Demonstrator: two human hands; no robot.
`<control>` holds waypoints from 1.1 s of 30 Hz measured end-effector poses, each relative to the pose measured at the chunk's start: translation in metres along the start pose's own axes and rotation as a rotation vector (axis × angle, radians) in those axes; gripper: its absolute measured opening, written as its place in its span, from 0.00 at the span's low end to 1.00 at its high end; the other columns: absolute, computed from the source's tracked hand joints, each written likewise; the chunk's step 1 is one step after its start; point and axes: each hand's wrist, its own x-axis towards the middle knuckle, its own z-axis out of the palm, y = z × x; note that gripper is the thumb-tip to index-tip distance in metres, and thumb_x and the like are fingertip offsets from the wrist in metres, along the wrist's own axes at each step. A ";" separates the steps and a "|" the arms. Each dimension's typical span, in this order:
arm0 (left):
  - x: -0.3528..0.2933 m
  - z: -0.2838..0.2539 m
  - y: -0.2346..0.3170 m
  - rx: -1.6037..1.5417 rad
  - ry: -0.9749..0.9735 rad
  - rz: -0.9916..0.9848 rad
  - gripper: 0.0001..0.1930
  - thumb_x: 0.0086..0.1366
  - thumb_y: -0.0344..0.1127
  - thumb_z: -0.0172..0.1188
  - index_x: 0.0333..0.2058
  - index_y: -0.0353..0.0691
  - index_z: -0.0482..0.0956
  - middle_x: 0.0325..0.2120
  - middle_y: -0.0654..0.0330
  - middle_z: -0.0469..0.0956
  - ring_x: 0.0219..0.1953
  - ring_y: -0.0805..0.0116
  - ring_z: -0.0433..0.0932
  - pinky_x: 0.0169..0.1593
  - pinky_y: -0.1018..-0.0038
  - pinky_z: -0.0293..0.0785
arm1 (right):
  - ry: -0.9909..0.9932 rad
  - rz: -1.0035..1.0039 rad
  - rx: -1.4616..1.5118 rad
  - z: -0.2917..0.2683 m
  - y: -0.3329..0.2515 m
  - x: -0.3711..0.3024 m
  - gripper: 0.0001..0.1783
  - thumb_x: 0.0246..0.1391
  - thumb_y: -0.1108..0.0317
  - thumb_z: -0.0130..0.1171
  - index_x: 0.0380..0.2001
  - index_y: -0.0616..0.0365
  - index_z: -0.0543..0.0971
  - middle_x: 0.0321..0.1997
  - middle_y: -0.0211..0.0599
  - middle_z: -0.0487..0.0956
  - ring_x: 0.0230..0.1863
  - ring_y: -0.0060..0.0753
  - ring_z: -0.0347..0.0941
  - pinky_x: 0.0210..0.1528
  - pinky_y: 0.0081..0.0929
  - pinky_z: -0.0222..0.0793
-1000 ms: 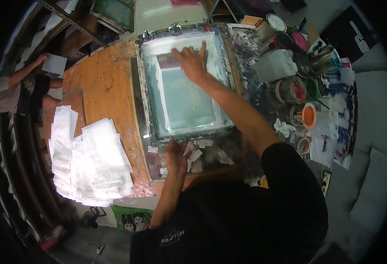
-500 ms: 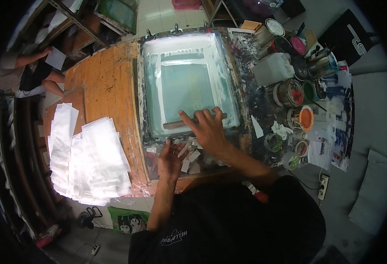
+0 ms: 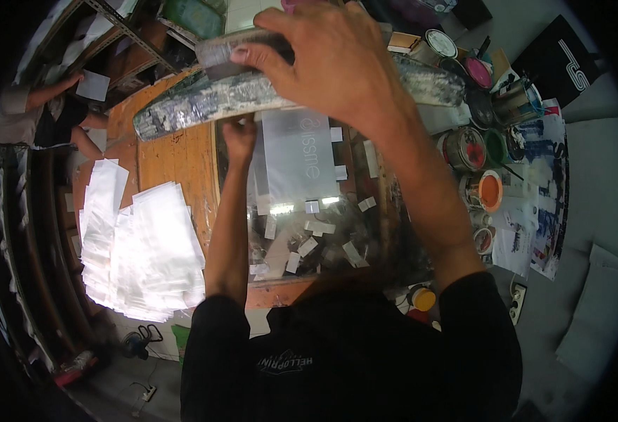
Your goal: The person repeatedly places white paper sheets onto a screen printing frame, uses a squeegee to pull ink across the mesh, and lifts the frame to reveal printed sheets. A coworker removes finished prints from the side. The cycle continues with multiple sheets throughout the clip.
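A paint-crusted screen-printing frame (image 3: 203, 107) is raised, its near edge tilted up across the upper part of the view. My right hand (image 3: 333, 60) is closed on the squeegee (image 3: 219, 59) just above that edge. Below lies a pale, translucent sheet (image 3: 288, 172) with light lettering, flat on the shiny printing base (image 3: 337, 243). At the sheet's far left side, under the raised frame, is my left hand (image 3: 239, 143). Its fingers look curled; the frame edge partly hides them, so what they hold cannot be made out.
Piled white sheets (image 3: 154, 246) cover the table's left part. Small white tabs (image 3: 307, 246) are scattered over the base. Paint cans (image 3: 464, 148) and an orange paint pot (image 3: 488, 191) crowd the right side. Another person (image 3: 49, 116) sits at far left with a sheet.
The screen frame has swung up from the base, exposing the sheet beneath. My right hand rose with the squeegee; my left hand moved forward from the near edge to under the frame.
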 end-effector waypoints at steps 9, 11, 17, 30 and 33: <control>-0.017 0.017 0.010 0.270 -0.138 0.169 0.10 0.66 0.34 0.62 0.40 0.36 0.86 0.29 0.45 0.84 0.30 0.51 0.83 0.37 0.59 0.78 | -0.036 0.088 0.026 -0.037 0.007 0.024 0.23 0.66 0.50 0.58 0.40 0.63 0.83 0.19 0.45 0.78 0.20 0.37 0.74 0.34 0.41 0.74; -0.025 -0.023 0.026 0.111 -0.113 -0.011 0.10 0.67 0.34 0.63 0.41 0.34 0.86 0.27 0.46 0.84 0.27 0.58 0.82 0.35 0.63 0.78 | -0.110 0.207 0.038 -0.043 -0.013 0.041 0.22 0.64 0.51 0.60 0.40 0.63 0.84 0.22 0.49 0.80 0.22 0.41 0.75 0.33 0.40 0.74; 0.022 -0.259 -0.086 0.206 0.321 -0.260 0.15 0.68 0.33 0.62 0.44 0.22 0.83 0.26 0.50 0.85 0.22 0.72 0.81 0.26 0.72 0.78 | 0.140 0.113 0.062 -0.015 0.015 0.039 0.29 0.62 0.38 0.60 0.51 0.52 0.84 0.40 0.46 0.86 0.40 0.44 0.83 0.48 0.39 0.73; -0.230 -0.297 -0.045 1.309 -0.192 -0.526 0.41 0.76 0.66 0.25 0.77 0.44 0.39 0.77 0.46 0.34 0.79 0.46 0.30 0.73 0.32 0.26 | 0.113 0.186 0.074 -0.011 0.038 0.046 0.41 0.57 0.29 0.59 0.58 0.52 0.82 0.54 0.48 0.83 0.57 0.41 0.79 0.62 0.33 0.68; -0.214 -0.261 -0.043 1.107 -0.006 -0.487 0.41 0.76 0.61 0.38 0.76 0.38 0.44 0.76 0.40 0.38 0.79 0.44 0.31 0.72 0.30 0.27 | 0.145 0.100 0.036 -0.004 0.045 0.048 0.39 0.57 0.31 0.59 0.55 0.55 0.83 0.54 0.49 0.83 0.57 0.44 0.79 0.60 0.34 0.70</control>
